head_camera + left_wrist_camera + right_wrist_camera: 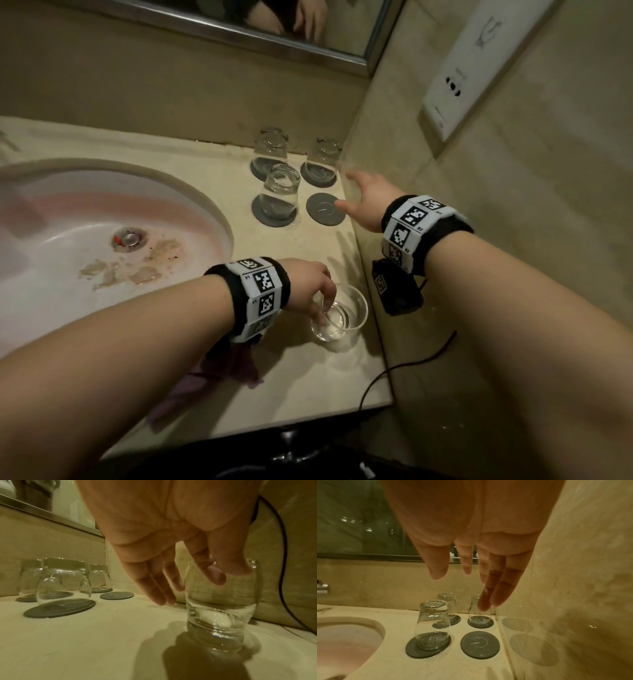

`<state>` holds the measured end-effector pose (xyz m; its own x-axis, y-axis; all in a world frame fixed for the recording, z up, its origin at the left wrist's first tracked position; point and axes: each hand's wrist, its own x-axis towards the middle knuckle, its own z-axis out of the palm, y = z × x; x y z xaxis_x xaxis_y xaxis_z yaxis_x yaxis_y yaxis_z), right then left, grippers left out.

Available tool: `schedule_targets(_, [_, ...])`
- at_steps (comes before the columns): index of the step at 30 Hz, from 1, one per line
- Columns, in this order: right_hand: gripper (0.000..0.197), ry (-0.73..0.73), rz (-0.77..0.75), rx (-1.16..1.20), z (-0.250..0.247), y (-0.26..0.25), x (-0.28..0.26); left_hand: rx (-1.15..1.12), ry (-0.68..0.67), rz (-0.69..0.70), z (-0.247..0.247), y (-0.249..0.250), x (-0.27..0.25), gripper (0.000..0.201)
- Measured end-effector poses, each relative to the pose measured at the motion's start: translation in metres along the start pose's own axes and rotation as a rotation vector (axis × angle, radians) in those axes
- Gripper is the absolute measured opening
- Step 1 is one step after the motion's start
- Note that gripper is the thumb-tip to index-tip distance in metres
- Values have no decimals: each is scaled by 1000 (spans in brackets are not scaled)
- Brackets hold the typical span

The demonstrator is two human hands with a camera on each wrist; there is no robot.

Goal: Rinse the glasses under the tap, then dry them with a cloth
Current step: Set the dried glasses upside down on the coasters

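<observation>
An upright clear glass [346,322] [219,615] stands on the counter's front right. My left hand [320,294] [226,573] pinches its rim, forefinger inside and thumb outside, while the other fingers hang straight. Three more glasses stand upside down on dark round coasters: back left [272,150], back right [323,157] [479,614] and the nearest one [279,195] [433,626]. A fourth coaster [325,209] [480,644] is bare. Above it, by the right wall, hovers my right hand [363,198] [464,563], fingers spread and holding nothing. A purple cloth [219,373] lies under my left wrist.
The stained basin [102,240] fills the left of the counter [308,387]. The tiled right wall [479,240] runs close along the coasters. A black cable [394,373] hangs past the counter's front right corner. A mirror frame [239,34] runs above the back wall.
</observation>
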<state>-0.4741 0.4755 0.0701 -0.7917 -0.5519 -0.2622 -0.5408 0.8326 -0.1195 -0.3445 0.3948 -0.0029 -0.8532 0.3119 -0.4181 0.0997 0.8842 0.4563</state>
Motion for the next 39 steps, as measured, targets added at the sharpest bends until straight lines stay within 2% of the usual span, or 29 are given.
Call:
schedule_targets(2, [64,7,-6,15,0,2,-2,30,35,-15,0,3,2,27])
schedule_targets(6, [59,22,-11,37,-5,1,-3,-50,163,-112,-13,2,-2,28])
schedule_targets(9, [52,23,17,76,-10,-3,-1,-176,335,-181,-34,-6,-16,24])
schedule_targets(11, [47,1,48,153,-11,-7,2,-343,483,-220,-49,-16,-27,18])
schedule_targets(14, [47,-82,123,426,-11,-12,7,-751,698,-193,-64,-30,-37,14])
schedule_targets(17, [49,-218,235,940,-8,-15,5,-1076,812,-99,-73,-38,-40,10])
schedule_targets(19, [53,-361,235,1232,-10,-11,5,-1172,833,-42,-76,-41,-37,12])
schedule_targets(21, [53,-480,216,1430,-15,-6,9,-1222,847,-17,-77,-43,-31,16])
schedule_targets(26, [45,-446,272,1662,-25,-1,19,-1338,818,37,-75,-50,-13,13])
schedule_targets(28, [41,-341,276,1606,-33,-2,27,-1332,806,22,-74,-55,-9,13])
schedule_targets(29, [46,-266,286,1489,-35,-3,34,-1313,806,-22,-74,-60,-8,20])
schedule_targets(30, [58,-173,302,1298,-37,-4,40,-1304,807,-76,-74,-64,-8,25])
schedule_targets(32, [75,16,308,761,-34,-7,51,-1274,794,-183,-76,-73,-10,22])
schedule_targets(34, [72,79,246,348,-22,-9,57,-1238,762,-241,-79,-81,-11,7])
schedule_targets(36, [68,76,199,219,-9,-4,61,-1167,717,-268,-81,-88,-12,6])
schedule_targets(39, [69,61,169,217,8,4,76,-1086,667,-311,-80,-98,-11,7])
